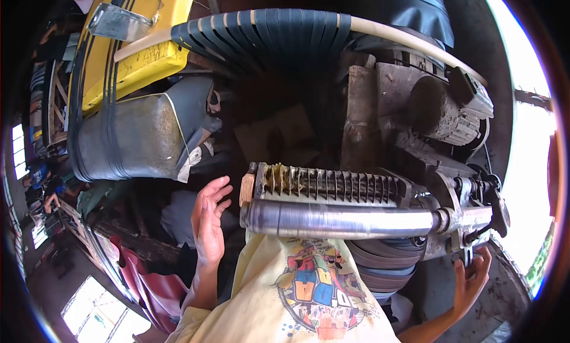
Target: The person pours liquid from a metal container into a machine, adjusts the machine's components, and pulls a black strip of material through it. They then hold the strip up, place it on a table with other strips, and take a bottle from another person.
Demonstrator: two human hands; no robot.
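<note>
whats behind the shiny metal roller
Behind the metal roller is a ridged bar, smeared yellowish at its left end, where a wooden block sits. The roller covers the bar's near lower side, so that can't be seen.

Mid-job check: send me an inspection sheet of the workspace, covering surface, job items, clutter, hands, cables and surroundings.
Surface: grey panel at lower right, stained.
Job's things: shiny metal roller lying across the front of the person; ridged bar behind it, yellowish residue at its left end.
Clutter: dark strips looped over a pole; yellow container; reddish sheet.
Hands: left hand open beside the roller's left end, holding nothing; right hand below the right-end mechanism, contact unclear.
Cables: none identifiable for certain.
Surroundings: bright window at lower left.
</note>
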